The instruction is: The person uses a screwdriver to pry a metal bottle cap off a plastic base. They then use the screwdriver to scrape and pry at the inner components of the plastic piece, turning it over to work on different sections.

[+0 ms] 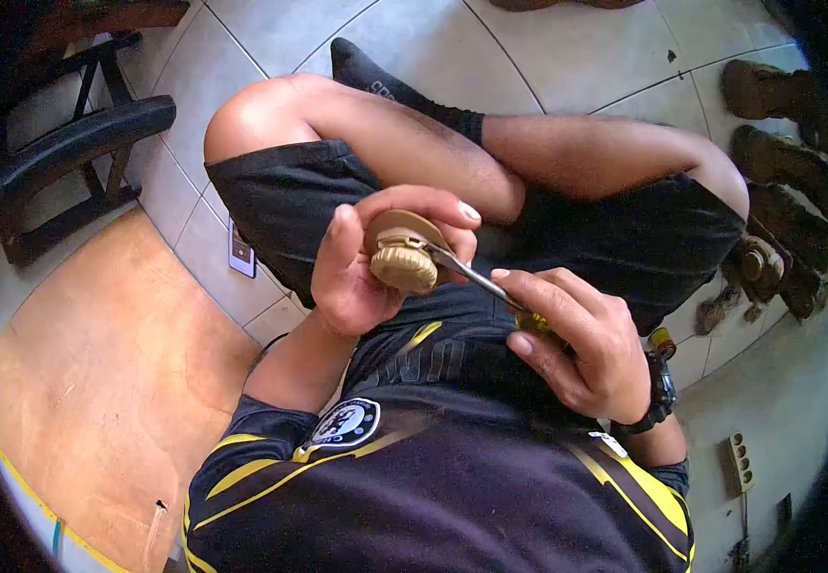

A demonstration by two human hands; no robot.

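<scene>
A tan round part with a ribbed, knob-like end and a wider flat disc (403,263) is held in my left hand (357,286), fingers curled behind it and thumb at its side. My right hand (581,349) grips a screwdriver (476,277) by its yellow handle, most of which is hidden under the fingers. The metal shaft points up and to the left. Its tip meets the tan part at the narrow gap between disc and ribbed end. Both hands are above my lap, in front of the dark shirt (452,477).
My crossed legs (595,158) are on a tiled floor (452,57). A wooden board (99,382) lies to the left, below a black frame (89,143). A phone (241,250) rests near my knee. At right are several brown, dirty objects (777,162) and a power strip (741,463).
</scene>
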